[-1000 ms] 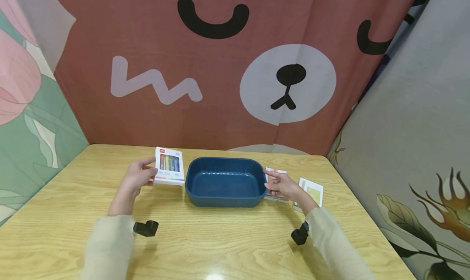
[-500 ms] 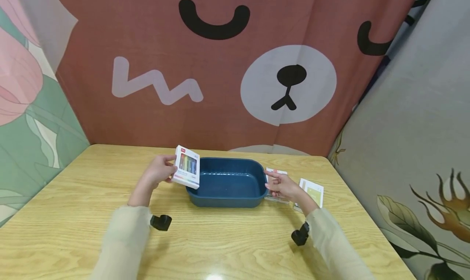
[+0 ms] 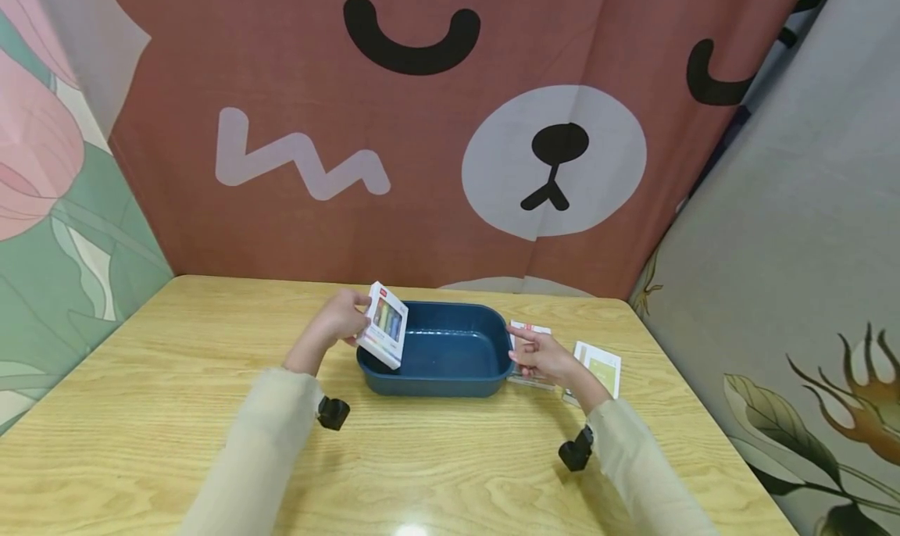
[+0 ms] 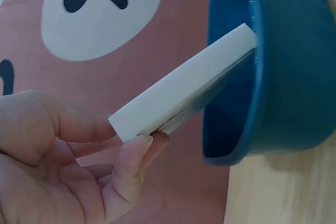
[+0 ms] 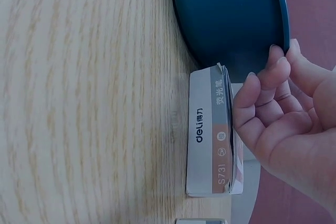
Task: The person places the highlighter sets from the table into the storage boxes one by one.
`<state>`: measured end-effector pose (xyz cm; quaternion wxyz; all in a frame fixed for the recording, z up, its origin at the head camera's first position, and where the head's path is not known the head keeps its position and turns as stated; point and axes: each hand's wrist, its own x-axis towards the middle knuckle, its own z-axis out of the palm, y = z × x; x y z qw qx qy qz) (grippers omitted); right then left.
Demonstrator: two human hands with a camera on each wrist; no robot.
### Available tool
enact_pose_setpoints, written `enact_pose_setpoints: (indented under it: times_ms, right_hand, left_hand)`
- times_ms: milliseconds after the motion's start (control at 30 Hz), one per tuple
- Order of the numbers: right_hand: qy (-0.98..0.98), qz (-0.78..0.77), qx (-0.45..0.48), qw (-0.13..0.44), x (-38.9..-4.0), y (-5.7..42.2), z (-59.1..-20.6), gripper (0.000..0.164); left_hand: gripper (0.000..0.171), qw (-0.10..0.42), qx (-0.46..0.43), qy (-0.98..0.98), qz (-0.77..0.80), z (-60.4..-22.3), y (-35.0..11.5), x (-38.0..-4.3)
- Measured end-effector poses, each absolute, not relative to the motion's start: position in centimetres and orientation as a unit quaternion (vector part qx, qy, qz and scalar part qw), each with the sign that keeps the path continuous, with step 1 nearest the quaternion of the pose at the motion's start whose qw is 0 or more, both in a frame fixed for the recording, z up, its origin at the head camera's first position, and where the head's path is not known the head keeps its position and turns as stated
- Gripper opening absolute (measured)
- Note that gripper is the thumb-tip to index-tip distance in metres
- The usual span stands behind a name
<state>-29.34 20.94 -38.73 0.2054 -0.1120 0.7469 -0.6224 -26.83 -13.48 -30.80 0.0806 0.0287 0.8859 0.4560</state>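
Note:
My left hand (image 3: 344, 316) pinches a white box of coloured sticks (image 3: 385, 329), whose front has a window. The box tilts over the left end of a dark blue plastic bin (image 3: 436, 387). In the left wrist view, thumb and fingers grip one end of the box (image 4: 184, 85), and its far corner overlaps the bin's rim (image 4: 257, 77). My right hand (image 3: 541, 358) holds the bin's right rim between thumb and finger, as the right wrist view shows. Under that hand lies a highlighter box (image 5: 202, 129) with Deli lettering, close beside the bin.
Another white box (image 3: 598, 368) with a yellow-green panel lies to the right, partly behind the right wrist. The wooden table (image 3: 422, 458) runs back to a brown bear-print curtain (image 3: 422, 239). Patterned cloth hangs at both sides.
My left hand has carried the box of coloured sticks rightward, from beside the bin to over its left end, and the box has tilted more. The right hand and bin have stayed put.

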Motion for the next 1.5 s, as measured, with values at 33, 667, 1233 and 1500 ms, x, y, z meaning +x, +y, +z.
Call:
enact_pose_setpoints:
  times_ms: [33,667,1233,1500]
  right_hand:
    - [0.746,-0.623,-0.113,0.205,-29.4,21.0,-38.8,0.058]
    - [0.731,-0.639,-0.116,0.211,-29.4,21.0,-38.9,0.058]
    - [0.734,-0.636,-0.116,0.209,-29.4,21.0,-38.9,0.059]
    - [0.73,-0.64,-0.119,0.21,-29.5,21.1,-39.0,0.059]
  left_hand:
    - [0.045,0.083,0.027,0.887,0.454,-30.9,-13.3,-26.9]
    - [0.048,0.082,0.033,0.91,0.405,-33.5,-11.3,-27.5]
    - [0.046,0.095,0.031,0.913,0.395,-34.8,-9.9,-28.0]
    - [0.046,0.084,0.033,0.91,0.405,-35.2,-9.3,-27.9]
